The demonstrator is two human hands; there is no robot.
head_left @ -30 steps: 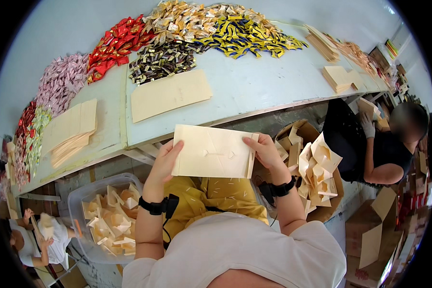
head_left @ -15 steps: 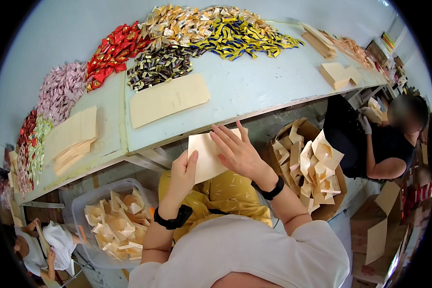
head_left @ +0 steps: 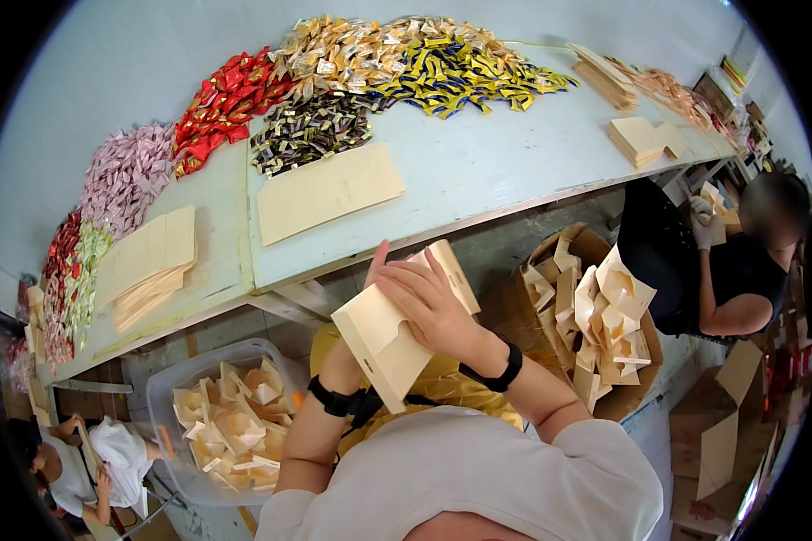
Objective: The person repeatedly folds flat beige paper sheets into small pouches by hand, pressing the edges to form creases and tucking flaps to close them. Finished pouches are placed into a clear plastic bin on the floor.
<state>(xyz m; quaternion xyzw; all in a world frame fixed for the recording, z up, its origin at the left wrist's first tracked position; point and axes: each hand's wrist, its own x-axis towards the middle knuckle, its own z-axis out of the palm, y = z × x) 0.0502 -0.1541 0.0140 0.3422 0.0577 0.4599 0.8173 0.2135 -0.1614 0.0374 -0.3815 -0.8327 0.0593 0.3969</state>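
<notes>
Tilted above my lap is a cream card box (head_left: 386, 335), partly folded, with a curved cut-out and small slots along its edges. My left hand (head_left: 341, 365) grips it from below and behind; most of that hand is hidden by the card, though a fingertip sticks up past the far edge. Across the top of the box lies my right hand (head_left: 429, 307), its fingers bent over the card and pressing on it, one finger apart from the others. On the table ahead rests a flat stack of cream card blanks (head_left: 329, 194).
Heaps of wrapped sweets (head_left: 334, 54) line the table's back. Another stack of blanks (head_left: 153, 257) lies left. Folded boxes fill a clear plastic tub (head_left: 162, 424) at my left and a brown carton (head_left: 645, 361) at my right. People sit on both sides; one wears gloves (head_left: 702, 221).
The flat card in my hands has been bent into a partly opened box and tilted. My left hand has slipped behind it, and my right hand has moved over its top.
</notes>
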